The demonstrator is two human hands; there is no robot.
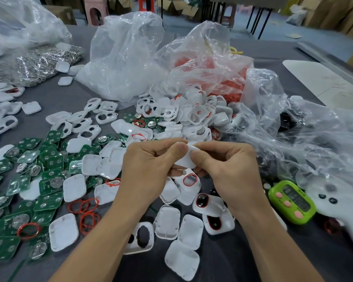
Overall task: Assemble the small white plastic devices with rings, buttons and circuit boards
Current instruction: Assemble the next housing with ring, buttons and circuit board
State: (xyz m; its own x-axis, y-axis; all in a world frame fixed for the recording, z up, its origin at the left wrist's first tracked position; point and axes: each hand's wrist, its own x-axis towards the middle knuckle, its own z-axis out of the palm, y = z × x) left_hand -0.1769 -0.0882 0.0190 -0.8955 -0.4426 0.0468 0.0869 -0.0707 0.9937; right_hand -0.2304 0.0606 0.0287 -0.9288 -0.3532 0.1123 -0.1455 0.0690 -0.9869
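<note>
My left hand (pixel 149 167) and my right hand (pixel 224 169) meet at the middle of the view and together pinch one small white plastic shell (pixel 185 157) between thumbs and fingers. Most of that shell is hidden by my fingers. Beneath the hands lie white covers (pixel 63 232), a shell with a red ring (pixel 190 179) and two shells fitted with black buttons (pixel 202 200). Green circuit boards (pixel 47 202) with silver contacts spread over the left side. Loose red rings (pixel 86 212) lie in front of them.
Clear plastic bags (pixel 126 58) stand behind the pile of white frames (pixel 192 112); one holds red parts (pixel 222 82). A bag of metal clips (pixel 39 62) lies far left. A green timer (pixel 292 201) and a white controller (pixel 338 204) sit at right on the grey table (pixel 243 261).
</note>
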